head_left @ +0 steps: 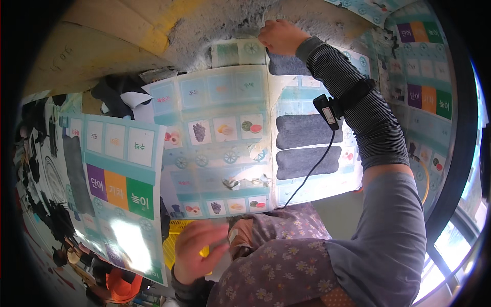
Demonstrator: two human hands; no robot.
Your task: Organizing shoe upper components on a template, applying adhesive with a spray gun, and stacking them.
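My right hand reaches to the far side of the work surface, fingers curled down at the corner of a dark grey flat piece. What its fingertips hold, if anything, is hidden. Two more dark grey pieces with rounded ends lie nearer me on the right part of a printed sheet with fruit pictures; the nearest piece is just below the other. Slightly blurred, my left hand hovers over the near edge by my lap, thumb and fingers apart, with nothing visible in it.
Another printed board stands at the left, a dark strip along it. Black scraps lie behind it. A yellow basket sits below the near edge. Grey dust covers the far side. A black cable hangs from my right sleeve.
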